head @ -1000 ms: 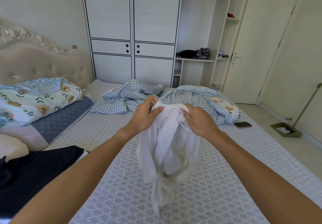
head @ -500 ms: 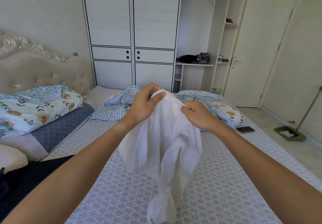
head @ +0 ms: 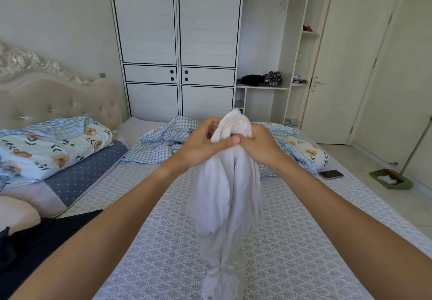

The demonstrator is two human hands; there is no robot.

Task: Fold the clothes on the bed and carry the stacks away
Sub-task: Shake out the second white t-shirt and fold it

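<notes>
While both hands bunch up the top of a crumpled white cotton garment [head: 228,190], left hand [head: 201,144] and right hand [head: 258,145] pinch it side by side, rest dangling below over the patterned grey bed [head: 292,241].

The white garment [head: 228,194] runs past the bottom edge, its hem unseen. The dark clothing [head: 35,248] is cut off at the left edge. Items on the shelf [head: 261,87] are too small to identify.

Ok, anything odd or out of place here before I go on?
The white garment that both hands grip hangs bunched, its lower end twisted into a knot. A phone lies near the bed's right edge, where clothes could knock it off.
</notes>
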